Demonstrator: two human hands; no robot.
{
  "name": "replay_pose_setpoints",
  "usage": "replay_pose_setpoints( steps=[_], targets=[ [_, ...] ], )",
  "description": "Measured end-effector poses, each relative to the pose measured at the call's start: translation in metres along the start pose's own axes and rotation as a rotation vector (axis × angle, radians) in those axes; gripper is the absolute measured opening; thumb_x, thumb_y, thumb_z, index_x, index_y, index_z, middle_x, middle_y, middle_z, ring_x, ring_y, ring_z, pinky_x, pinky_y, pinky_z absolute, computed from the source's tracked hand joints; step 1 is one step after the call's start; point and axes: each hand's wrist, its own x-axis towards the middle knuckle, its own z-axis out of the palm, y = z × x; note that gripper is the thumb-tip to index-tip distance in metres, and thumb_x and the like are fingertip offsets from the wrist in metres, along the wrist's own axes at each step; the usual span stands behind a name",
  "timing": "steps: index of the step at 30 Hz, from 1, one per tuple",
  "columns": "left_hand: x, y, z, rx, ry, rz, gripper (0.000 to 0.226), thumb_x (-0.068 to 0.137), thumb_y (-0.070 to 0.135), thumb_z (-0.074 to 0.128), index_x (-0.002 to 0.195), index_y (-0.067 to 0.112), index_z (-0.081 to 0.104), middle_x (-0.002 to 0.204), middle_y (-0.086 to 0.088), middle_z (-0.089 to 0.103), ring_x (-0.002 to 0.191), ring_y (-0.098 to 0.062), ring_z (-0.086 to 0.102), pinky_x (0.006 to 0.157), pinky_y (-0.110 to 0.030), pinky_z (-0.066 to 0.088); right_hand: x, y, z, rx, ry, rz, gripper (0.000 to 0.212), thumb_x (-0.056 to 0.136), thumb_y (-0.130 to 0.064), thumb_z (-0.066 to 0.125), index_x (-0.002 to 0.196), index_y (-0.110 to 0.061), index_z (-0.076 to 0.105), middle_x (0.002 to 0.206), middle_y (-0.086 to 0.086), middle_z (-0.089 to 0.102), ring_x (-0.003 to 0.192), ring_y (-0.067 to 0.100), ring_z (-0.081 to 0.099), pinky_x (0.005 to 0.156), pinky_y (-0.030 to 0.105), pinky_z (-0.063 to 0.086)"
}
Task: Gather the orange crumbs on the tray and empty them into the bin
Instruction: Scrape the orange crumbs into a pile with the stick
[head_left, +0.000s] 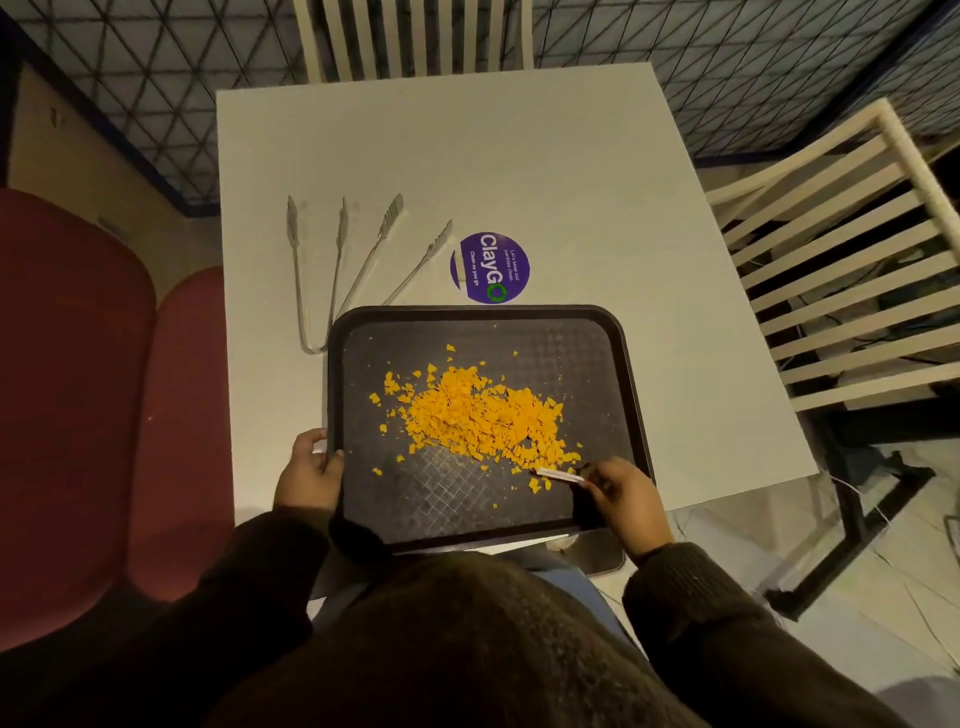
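Observation:
A dark rectangular tray (613, 332) lies on the white table in front of me. Orange crumbs (478, 415) form a loose heap in its middle, with stray bits scattered around it. My left hand (309, 473) grips the tray's left rim, thumb over the edge. My right hand (621, 493) holds a small white flat scraper (558, 474) at the tray's near right, its tip touching a few crumbs below the heap. No bin is in view.
Two metal tongs (332, 265) lie on the white table (519, 171) beyond the tray's far left corner, beside a round purple sticker (490, 267). White slatted chairs stand at the far side (415, 36) and right (831, 280). Red seats (104, 405) are on the left.

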Motion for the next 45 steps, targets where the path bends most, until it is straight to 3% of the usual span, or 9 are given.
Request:
replay_pose_setpoints(
  steps=[5,10,15,19,24,30,38,41,45],
  targets=[
    [-0.005,0.007,0.003,0.115,0.021,0.065,0.042,0.097,0.026,0.033,0.136,0.011,0.038,0.129,-0.018,0.056,0.118,-0.039,0.05,0.101,-0.042,0.037,-0.015,0.015,0.004,-0.113,-0.144,-0.169,0.011,0.08,0.0,0.066,0.086,-0.007,0.072,0.088,0.009,0.064,0.081,0.023,0.059,0.071,0.025,0.05],
    [-0.008,0.002,0.003,0.104,-0.003,0.099,0.042,0.097,0.026,0.032,0.136,0.011,0.038,0.133,-0.016,0.053,0.123,-0.038,0.046,0.106,-0.043,0.034,0.003,0.01,0.01,-0.04,0.023,-0.017,0.011,0.085,0.0,0.061,0.089,-0.005,0.07,0.086,0.002,0.054,0.08,0.016,0.049,0.073,0.025,0.041],
    [-0.012,0.0,0.004,0.088,-0.006,0.093,0.041,0.097,0.026,0.032,0.135,0.011,0.039,0.133,-0.017,0.052,0.123,-0.038,0.046,0.105,-0.042,0.034,0.021,0.006,0.002,0.027,0.109,0.185,0.008,0.086,-0.006,0.061,0.091,-0.007,0.068,0.086,-0.001,0.05,0.083,0.02,0.053,0.079,0.031,0.047],
    [-0.013,0.006,0.006,0.099,0.029,0.083,0.042,0.098,0.026,0.031,0.134,0.008,0.04,0.134,-0.018,0.051,0.123,-0.04,0.045,0.105,-0.041,0.032,-0.002,0.016,-0.005,-0.035,-0.031,-0.022,0.007,0.084,-0.009,0.064,0.087,-0.009,0.07,0.084,-0.003,0.053,0.081,0.014,0.048,0.068,0.011,0.033],
    [-0.017,0.008,0.01,0.102,0.077,0.087,0.041,0.098,0.026,0.028,0.13,0.008,0.043,0.129,-0.02,0.054,0.118,-0.042,0.048,0.099,-0.041,0.036,-0.018,0.021,0.012,-0.052,-0.119,-0.143,0.009,0.083,-0.007,0.066,0.087,-0.009,0.073,0.083,-0.007,0.049,0.082,0.012,0.045,0.068,0.006,0.027],
    [-0.024,0.009,0.012,0.098,0.088,0.079,0.038,0.098,0.024,0.026,0.123,0.002,0.044,0.123,-0.024,0.056,0.113,-0.043,0.05,0.095,-0.04,0.037,0.015,0.005,0.013,0.014,0.049,0.025,0.009,0.086,-0.006,0.061,0.085,-0.005,0.07,0.071,-0.012,0.038,0.075,0.016,0.045,0.061,0.02,0.03],
    [-0.03,0.012,0.015,0.119,0.104,0.075,0.038,0.098,0.028,0.022,0.121,0.004,0.043,0.12,-0.023,0.056,0.109,-0.042,0.052,0.092,-0.042,0.038,0.053,-0.01,0.001,0.179,0.223,0.317,0.012,0.088,-0.009,0.057,0.09,-0.005,0.067,0.094,0.012,0.064,0.08,0.022,0.055,0.081,0.03,0.044],
    [-0.032,0.012,0.013,0.144,0.119,0.087,0.038,0.098,0.029,0.023,0.12,0.005,0.043,0.119,-0.023,0.057,0.108,-0.043,0.052,0.09,-0.042,0.038,0.037,-0.014,-0.002,0.121,0.159,0.206,0.006,0.088,-0.01,0.058,0.087,-0.007,0.063,0.092,0.009,0.059,0.082,0.022,0.055,0.081,0.035,0.048],
    [-0.035,0.008,0.014,0.139,0.151,0.091,0.038,0.098,0.028,0.024,0.12,0.004,0.044,0.116,-0.025,0.058,0.105,-0.044,0.054,0.087,-0.042,0.04,0.0,-0.015,0.009,0.026,-0.041,-0.129,0.004,0.085,-0.011,0.063,0.083,-0.009,0.065,0.082,-0.001,0.052,0.077,0.015,0.047,0.065,0.018,0.035]
  ],
)
